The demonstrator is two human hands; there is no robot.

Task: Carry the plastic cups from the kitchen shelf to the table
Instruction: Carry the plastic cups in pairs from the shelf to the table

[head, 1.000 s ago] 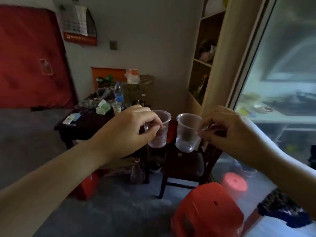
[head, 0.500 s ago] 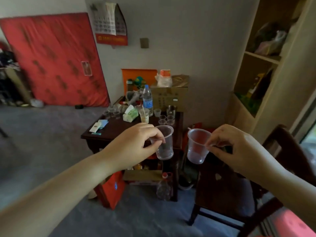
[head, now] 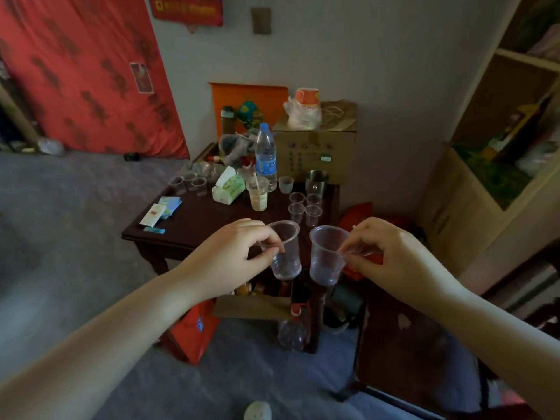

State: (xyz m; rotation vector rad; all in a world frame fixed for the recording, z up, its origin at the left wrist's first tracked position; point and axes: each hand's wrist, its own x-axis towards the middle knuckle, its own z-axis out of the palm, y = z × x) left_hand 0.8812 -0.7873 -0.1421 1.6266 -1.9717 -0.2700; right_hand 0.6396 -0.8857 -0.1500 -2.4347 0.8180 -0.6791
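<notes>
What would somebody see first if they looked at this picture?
Two bare hands in the middle, each pinching a clear plastic cup by its rim: the left hand holds the left cup, the right hand holds the right cup. Behind them stands a cluttered dark wooden table with more small cups, and a big red patterned cloth hangs at upper left.

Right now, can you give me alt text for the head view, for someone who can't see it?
Each hand pinches an empty clear plastic cup by its rim, left hand with the left cup and right hand with the right cup, held in the air near the front edge of a cluttered dark table. Four small cups already stand there.
</notes>
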